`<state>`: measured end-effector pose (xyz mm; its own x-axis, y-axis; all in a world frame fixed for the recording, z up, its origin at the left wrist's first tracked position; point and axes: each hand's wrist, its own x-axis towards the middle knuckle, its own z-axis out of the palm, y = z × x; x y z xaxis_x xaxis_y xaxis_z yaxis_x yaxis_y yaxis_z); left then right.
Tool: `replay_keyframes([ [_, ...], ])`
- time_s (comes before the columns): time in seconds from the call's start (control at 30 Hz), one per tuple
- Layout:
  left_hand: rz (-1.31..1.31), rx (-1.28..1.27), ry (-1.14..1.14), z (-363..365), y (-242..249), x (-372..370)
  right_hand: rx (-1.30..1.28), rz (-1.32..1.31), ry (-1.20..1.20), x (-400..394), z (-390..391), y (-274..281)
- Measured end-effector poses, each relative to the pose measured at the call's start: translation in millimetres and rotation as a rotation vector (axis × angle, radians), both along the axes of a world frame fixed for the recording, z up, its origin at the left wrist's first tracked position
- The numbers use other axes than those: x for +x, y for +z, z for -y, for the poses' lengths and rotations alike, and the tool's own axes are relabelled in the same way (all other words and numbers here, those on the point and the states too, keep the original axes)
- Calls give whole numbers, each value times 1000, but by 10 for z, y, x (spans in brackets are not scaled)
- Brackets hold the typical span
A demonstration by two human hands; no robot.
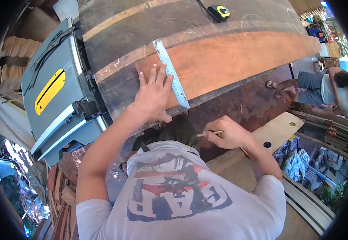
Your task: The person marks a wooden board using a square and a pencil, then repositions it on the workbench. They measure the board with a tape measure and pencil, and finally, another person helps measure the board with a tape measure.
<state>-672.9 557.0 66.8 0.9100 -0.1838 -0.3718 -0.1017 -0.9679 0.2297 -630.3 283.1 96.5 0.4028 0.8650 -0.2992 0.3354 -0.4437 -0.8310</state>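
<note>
Outdoors in a cluttered woodworking yard, a dark worn surface [142, 44] carries a long reddish plank [238, 56] beside a grey table saw [58, 88]. Left hand [154, 96] lies flat, fingers spread, pinning a steel square [172, 76] across the plank's near end. Right hand [226, 134] pinches a pencil [210, 134]. Rigid and probably heavy, the plank looks best gripped at its long edges.

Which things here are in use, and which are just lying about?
In use: left hand pressing steel square on reddish board; right hand holding pencil.
Lying about: tape measure, table saw, plywood piece with holes.
</note>
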Motion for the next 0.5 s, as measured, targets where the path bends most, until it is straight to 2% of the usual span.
replay_keyframes([
  [0.07, 0, -4, 0, 3, -18, -16, 9, 24, -30, -103, 77, -130],
  [0.17, 39, -10, 4, -3, -56, -63, 59, -255, -627, -410, -268, -932],
  [0.23, 69, -31, 14, 9, -82, -145, 169, -733, -863, -563, -571, -1084],
  [0.27, 103, -53, 23, 20, -120, -207, 265, -824, -912, -603, -641, -1171],
  [0.33, 177, -98, 72, 96, -190, -402, 462, -1010, -997, -642, -746, -1263],
  [0.37, 215, -120, 93, 141, -181, -525, 411, -924, -963, -705, -740, -1213],
  [0.43, 408, -335, 194, 219, -41, -894, 318, -749, -891, -833, -736, -960],
  [0.5, 365, -595, 420, 275, -138, -1300, 340, -701, -715, -945, -798, -598],
])
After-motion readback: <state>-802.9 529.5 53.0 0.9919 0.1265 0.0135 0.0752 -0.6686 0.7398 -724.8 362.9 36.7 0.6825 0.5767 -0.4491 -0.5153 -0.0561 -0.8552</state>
